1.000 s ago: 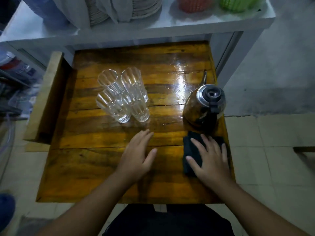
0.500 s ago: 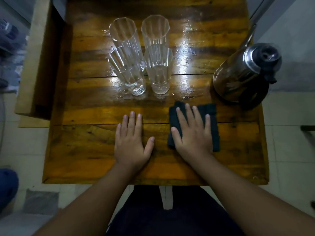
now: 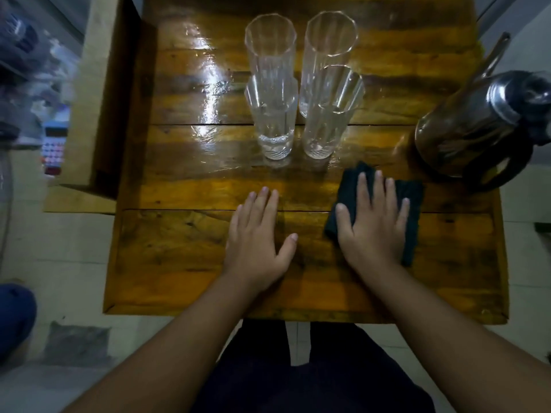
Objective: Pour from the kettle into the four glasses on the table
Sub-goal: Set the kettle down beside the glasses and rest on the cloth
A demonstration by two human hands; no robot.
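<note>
We see both hands flat on the wooden worktop [image 3: 179, 263], palms down. Left hand [image 3: 256, 242] lies spread w/ fingers straight and thumb out to the side, holding nothing, resting on bare wood near the middle of the front edge. Right hand [image 3: 372, 231] is also spread wide, pressed on top of a dark folded cloth [image 3: 413, 210], which sticks out past the fingertips and to the right of the palm; not gripping it, just lying on it.

The four glasses [image 3: 301, 84] stand upright in a tight 2x2 cluster beyond the hands, toward the back-centre of the worktop. Front left glass [image 3: 274, 120] and front right glass [image 3: 328, 114] overlap the back pair in our view; whether they touch each other, we can't tell. All look clear and empty.

The kettle [image 3: 474, 126] sits at the right edge of the worktop, partly cut off by the frame, w/ a shiny metal body, dark lid and dark handle facing us, thin spout pointing away. It's just beyond the cloth, apart from both hands and well right of the glasses.
</note>
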